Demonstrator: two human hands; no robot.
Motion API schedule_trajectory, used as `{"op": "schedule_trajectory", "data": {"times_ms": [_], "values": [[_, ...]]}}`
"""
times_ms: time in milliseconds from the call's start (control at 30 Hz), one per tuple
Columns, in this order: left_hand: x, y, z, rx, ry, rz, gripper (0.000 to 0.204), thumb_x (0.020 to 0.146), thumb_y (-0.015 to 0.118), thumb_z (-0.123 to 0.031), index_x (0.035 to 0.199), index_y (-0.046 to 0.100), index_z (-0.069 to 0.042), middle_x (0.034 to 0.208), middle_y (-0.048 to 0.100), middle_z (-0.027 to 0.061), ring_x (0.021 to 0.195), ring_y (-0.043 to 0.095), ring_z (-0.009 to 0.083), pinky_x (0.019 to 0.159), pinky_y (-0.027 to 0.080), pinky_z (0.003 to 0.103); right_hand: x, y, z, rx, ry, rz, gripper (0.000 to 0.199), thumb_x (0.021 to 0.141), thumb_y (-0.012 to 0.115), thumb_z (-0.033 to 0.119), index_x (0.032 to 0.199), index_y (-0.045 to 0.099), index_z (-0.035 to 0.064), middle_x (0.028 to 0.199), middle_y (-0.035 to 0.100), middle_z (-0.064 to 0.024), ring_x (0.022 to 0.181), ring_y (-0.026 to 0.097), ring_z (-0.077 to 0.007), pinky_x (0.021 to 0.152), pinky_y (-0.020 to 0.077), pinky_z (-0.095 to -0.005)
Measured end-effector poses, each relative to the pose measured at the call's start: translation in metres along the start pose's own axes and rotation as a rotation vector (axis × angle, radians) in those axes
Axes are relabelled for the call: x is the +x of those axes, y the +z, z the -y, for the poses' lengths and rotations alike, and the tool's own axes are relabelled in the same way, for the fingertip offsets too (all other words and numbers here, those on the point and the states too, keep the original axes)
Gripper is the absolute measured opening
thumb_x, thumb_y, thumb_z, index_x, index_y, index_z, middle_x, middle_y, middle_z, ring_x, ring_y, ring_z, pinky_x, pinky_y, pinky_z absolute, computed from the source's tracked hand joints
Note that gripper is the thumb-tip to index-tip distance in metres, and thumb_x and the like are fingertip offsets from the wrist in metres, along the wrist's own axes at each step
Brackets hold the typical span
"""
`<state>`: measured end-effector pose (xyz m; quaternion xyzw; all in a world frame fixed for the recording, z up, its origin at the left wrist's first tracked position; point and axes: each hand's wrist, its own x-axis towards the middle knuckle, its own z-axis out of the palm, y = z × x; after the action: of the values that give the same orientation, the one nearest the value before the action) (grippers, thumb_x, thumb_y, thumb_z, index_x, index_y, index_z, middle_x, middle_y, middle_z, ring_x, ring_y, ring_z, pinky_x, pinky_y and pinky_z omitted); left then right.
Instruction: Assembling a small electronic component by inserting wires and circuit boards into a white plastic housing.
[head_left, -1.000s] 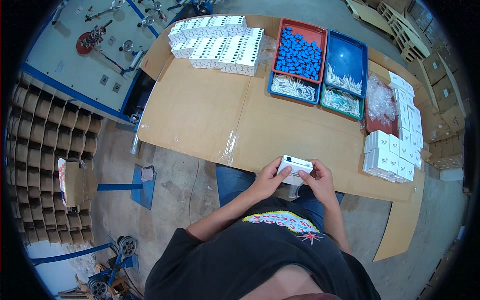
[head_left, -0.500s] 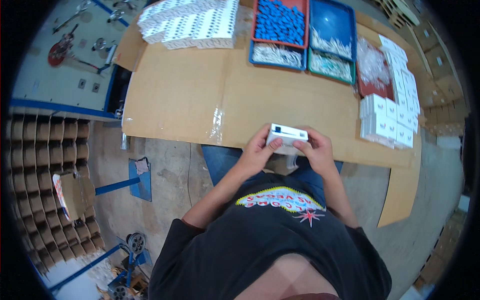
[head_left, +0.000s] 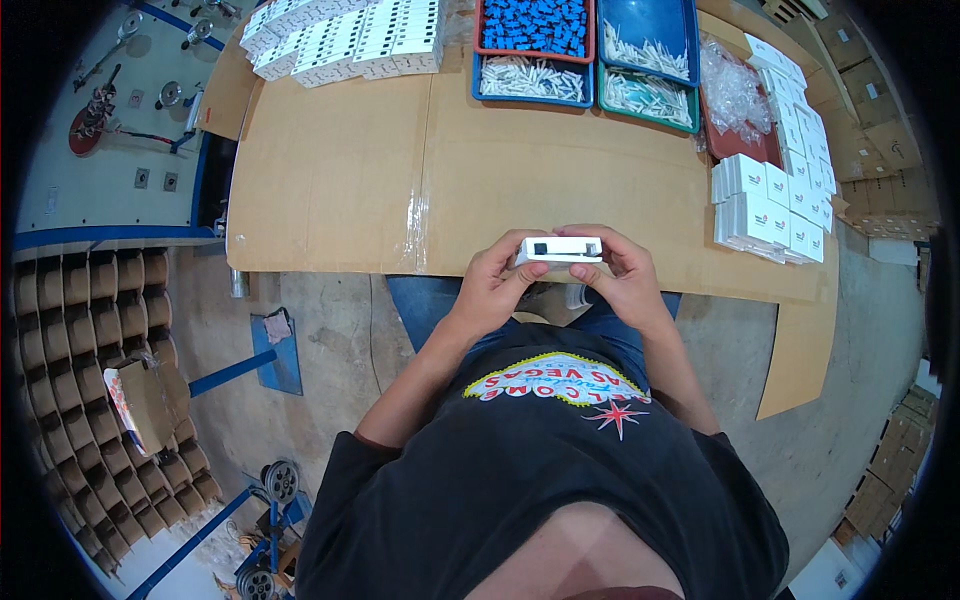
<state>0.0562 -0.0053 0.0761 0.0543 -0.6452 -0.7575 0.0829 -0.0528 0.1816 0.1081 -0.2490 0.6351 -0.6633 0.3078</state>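
The white box [head_left: 558, 248] sits between both hands at the near edge of the cardboard sheet [head_left: 340, 170], lying flat with its long side across. A second ago it was tilted and lower by the lap — now it is level and squared up, so the closing work looks nearly done. The left hand [head_left: 492, 282] clasps its left end, the right hand [head_left: 620, 275] its right end. Beyond the box, the trays [head_left: 590, 95]; right of it, stacked boxes [head_left: 765, 205].

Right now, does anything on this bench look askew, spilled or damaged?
Nothing stands out. Both hands, left hand and right hand, hold a small white box level; the trays and stacked white boxes sit orderly.
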Motion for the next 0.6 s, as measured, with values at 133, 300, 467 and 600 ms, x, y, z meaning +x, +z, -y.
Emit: {"op": "schedule_trajectory", "data": {"times_ms": [133, 300, 467, 600], "values": [[0.008, 0.001, -0.015, 0.161, 0.082, 0.038, 0.031, 0.094, 0.071, -0.009, 0.123, 0.064, -0.001, 0.111, 0.072, 0.0098, 0.102, 0.068, 0.0184, 0.09, 0.053, 0.032, 0.002, 0.007, 0.015, -0.154, -0.139, -0.046, 0.046, 0.087, 0.079, 0.009, 0.13, 0.065, 0.003, 0.125, 0.069, -0.0093, 0.119, 0.063, -0.0199, 0.102, 0.0489, -0.035], [0.006, -0.001, -0.011, 0.597, 0.178, 0.077, 0.036, 0.089, 0.075, -0.019, 0.12, 0.065, -0.002, 0.111, 0.071, 0.0175, 0.101, 0.069, 0.035, 0.087, 0.055, 0.04, 0.007, 0.007, 0.013, -0.392, -0.279, 0.054, 0.041, 0.083, 0.079, 0.006, 0.122, 0.068, 0.0027, 0.128, 0.068, -0.0137, 0.12, 0.064, -0.0265, 0.101, 0.0498, -0.037], [0.006, 0.001, -0.011, 0.627, 0.176, 0.057, 0.037, 0.089, 0.076, -0.02, 0.119, 0.066, -0.001, 0.107, 0.071, 0.0175, 0.095, 0.07, 0.0354, 0.081, 0.055, 0.04, 0.005, 0.008, 0.009, -0.403, -0.256, 0.014, 0.034, 0.083, 0.078, 0.007, 0.115, 0.069, 0.0019, 0.122, 0.07, -0.0113, 0.11, 0.067, -0.029, 0.099, 0.0501, -0.0382], [0.007, 0.002, -0.009, 0.673, 0.247, 0.061, 0.035, 0.089, 0.076, -0.018, 0.119, 0.066, -0.001, 0.105, 0.071, 0.0172, 0.092, 0.07, 0.0356, 0.078, 0.055, 0.039, 0.005, 0.008, 0.008, -0.588, -0.409, -0.038, 0.028, 0.084, 0.077, 0.007, 0.11, 0.069, 0.0026, 0.118, 0.073, -0.0109, 0.11, 0.068, -0.0297, 0.104, 0.0475, -0.044]]}}
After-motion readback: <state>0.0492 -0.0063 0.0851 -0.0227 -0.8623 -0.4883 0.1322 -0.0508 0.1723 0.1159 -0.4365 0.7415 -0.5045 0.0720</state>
